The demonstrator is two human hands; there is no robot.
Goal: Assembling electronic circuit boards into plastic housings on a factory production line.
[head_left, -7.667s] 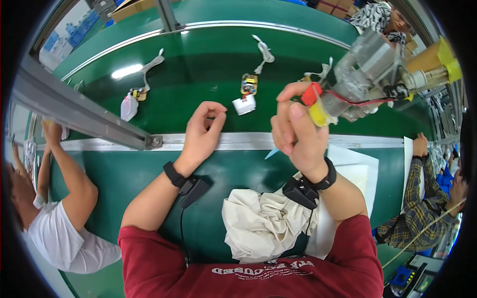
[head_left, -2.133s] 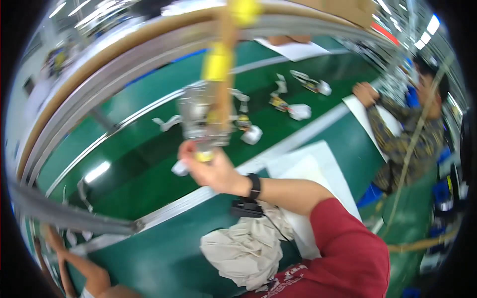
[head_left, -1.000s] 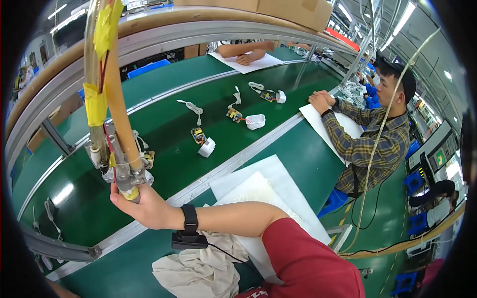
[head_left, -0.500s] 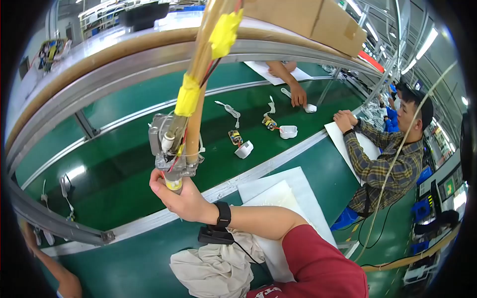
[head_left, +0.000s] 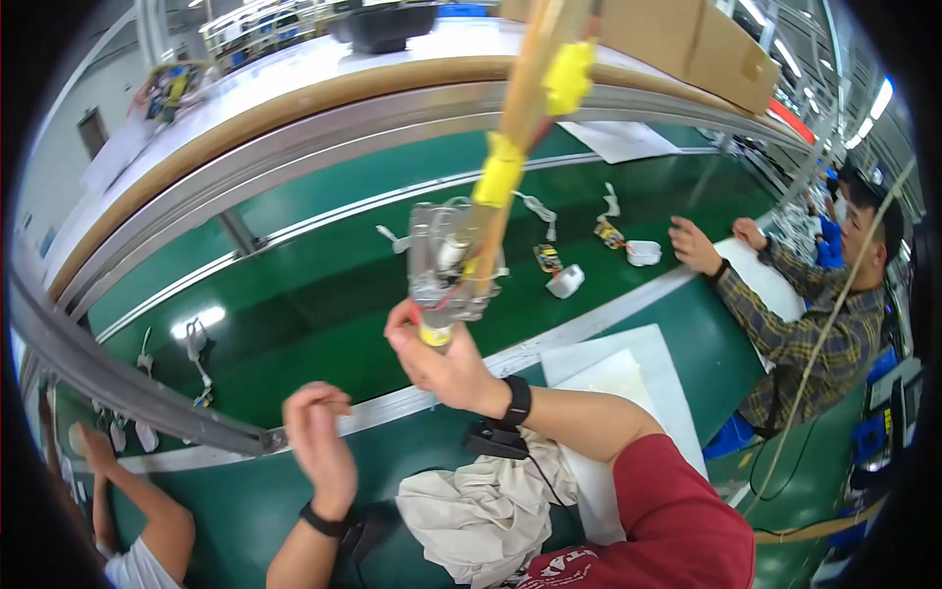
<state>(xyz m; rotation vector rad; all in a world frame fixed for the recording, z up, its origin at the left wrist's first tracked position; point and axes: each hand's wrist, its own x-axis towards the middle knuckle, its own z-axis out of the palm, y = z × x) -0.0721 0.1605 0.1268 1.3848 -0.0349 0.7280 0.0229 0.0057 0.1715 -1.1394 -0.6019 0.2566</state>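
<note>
The right hand's (head_left: 446,363) grip is wrapped round the low end of the hanging tool (head_left: 446,270), which looks hard and heavy. Below the tool, the left hand (head_left: 319,447) is loose, holding nothing.

A brown cardboard box (head_left: 687,44) is sitting on the shelf above the belt, up at your top right, its flat side facing you and its far end tapering toward the right. Beside it at the top middle, a dark, shallow tray-like container (head_left: 388,25) is resting on the same pale shelf top. Over at your far right, low down, a small screen (head_left: 901,398) is glowing faintly behind the neighbouring worker, too small to make out. No labels or signs are showing clearly enough for you to tell.
</note>
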